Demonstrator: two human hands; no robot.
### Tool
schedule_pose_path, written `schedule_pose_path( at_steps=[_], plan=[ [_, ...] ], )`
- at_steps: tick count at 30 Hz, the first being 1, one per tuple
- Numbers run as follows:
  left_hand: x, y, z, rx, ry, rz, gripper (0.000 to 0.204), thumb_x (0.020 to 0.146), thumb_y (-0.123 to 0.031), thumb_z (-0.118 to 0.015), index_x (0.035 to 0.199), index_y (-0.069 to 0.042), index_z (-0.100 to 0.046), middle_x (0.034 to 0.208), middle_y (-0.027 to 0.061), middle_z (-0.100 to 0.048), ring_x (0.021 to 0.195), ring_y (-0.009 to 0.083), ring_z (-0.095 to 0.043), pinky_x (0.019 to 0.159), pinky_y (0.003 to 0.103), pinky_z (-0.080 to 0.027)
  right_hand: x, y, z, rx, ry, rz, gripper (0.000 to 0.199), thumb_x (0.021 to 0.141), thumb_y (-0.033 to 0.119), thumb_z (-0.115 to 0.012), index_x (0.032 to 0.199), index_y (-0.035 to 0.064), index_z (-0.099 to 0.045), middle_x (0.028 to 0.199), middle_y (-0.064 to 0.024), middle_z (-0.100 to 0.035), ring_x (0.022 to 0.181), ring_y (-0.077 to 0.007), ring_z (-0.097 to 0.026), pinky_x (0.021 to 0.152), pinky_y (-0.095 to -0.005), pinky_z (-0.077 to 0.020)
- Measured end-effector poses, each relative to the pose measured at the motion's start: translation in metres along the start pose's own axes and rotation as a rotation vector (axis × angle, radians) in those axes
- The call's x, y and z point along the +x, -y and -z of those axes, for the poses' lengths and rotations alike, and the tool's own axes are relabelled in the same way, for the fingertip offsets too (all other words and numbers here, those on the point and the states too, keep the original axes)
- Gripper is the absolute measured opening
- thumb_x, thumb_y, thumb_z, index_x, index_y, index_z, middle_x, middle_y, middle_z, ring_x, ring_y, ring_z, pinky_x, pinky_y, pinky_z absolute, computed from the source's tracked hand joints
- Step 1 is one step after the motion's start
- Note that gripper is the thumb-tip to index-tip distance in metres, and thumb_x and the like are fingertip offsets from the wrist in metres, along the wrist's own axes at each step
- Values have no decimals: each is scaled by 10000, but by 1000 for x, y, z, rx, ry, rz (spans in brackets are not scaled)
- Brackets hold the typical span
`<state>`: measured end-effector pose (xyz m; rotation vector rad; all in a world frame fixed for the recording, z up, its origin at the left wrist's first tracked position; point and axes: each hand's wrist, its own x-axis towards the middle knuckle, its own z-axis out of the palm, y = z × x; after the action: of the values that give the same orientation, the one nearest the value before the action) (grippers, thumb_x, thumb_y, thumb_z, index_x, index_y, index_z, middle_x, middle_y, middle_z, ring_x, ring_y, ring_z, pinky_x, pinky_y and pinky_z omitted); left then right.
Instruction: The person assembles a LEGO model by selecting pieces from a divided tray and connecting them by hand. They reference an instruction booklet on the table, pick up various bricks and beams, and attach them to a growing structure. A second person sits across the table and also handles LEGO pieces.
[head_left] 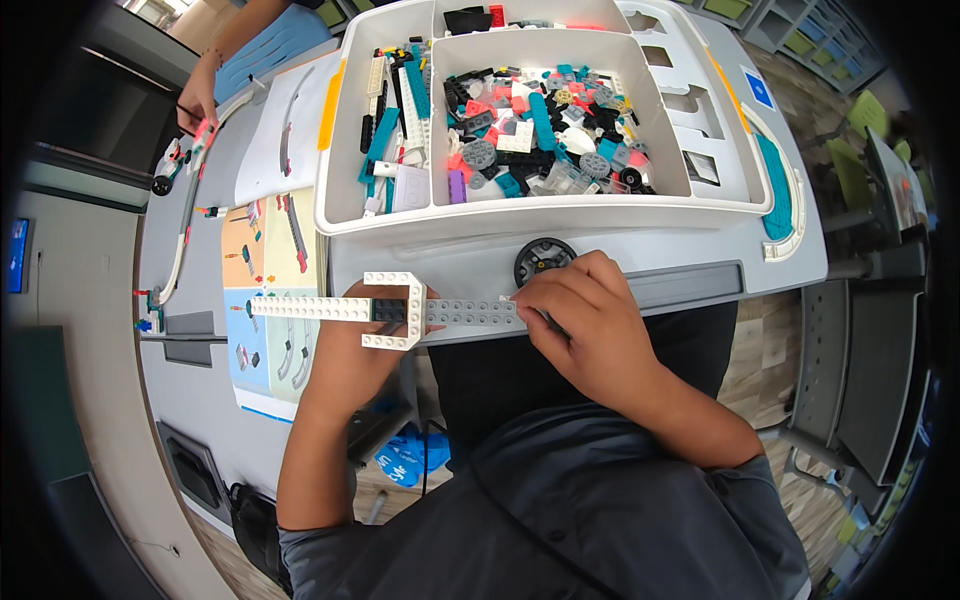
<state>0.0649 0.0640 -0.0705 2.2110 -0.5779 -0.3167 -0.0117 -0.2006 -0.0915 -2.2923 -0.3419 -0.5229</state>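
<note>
A long toy-brick assembly (310, 308) lies level above the table's near edge. It joins a white studded beam, a black section, a white U-shaped frame (413, 310) and a grey studded plate (470, 312). My left hand (355, 355) is closed round it from below, near the black section, with part of the fingers hidden under it. My right hand (590, 320) pinches at the right end of the grey plate, where a tiny pale piece (506, 298) shows by the fingertips. Just beyond the right hand rests a black wheel (540, 258) with a grey hub.
A white sorting tray (480, 218) of loose bricks stands in front of me. An open picture instruction booklet (270, 330) lies left. Further left, another person's hand (200, 95) touches a curved track (185, 215). A teal-and-white curved piece (778, 190) sits right of the tray.
</note>
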Motion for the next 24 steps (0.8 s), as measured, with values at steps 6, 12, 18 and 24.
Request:
schedule_pose_path(
  at_steps=[6, 12, 18, 24],
  plan=[
    [0, 16, -3, -78, 20, 10, 305, 819, -7, -793, 1114, -79, -763, 1100, 125, -681, 1033, 330, -703, 886, 414, -576, 1, 1, 0, 21, 27, 34, 292, 786, 43, -819, 1056, 115, -734, 1066, -13, -713, 966, -261, -606, 838, -398, -479],
    [3, 21, 0, -59, 42, -28, 328, 806, -27, -789, 1124, -98, -754, 1088, 118, -654, 1027, 319, -671, 889, 408, -560, 2, -4, 1, -18, 54, 73, 336, 773, 53, -820, 1086, 125, -721, 1102, 8, -703, 984, -246, -590, 837, -393, -472],
    [8, 9, 4, -7, 38, -59, 234, 812, -94, -853, 1026, -53, -769, 1051, 107, -668, 972, 298, -684, 837, 397, -567, 3, -1, -11, -147, 115, 114, 323, 803, 107, -794, 1115, 114, -712, 1132, 8, -693, 1055, -226, -568, 870, -379, -442],
    [8, 16, 6, -29, 45, -124, 276, 825, -108, -824, 1080, -54, -735, 1055, 99, -683, 968, 291, -699, 837, 392, -574, 15, -4, -18, -277, 120, 107, 336, 821, 155, -774, 1148, 105, -717, 1176, -12, -662, 1095, -227, -556, 899, -389, -395]
  ],
)
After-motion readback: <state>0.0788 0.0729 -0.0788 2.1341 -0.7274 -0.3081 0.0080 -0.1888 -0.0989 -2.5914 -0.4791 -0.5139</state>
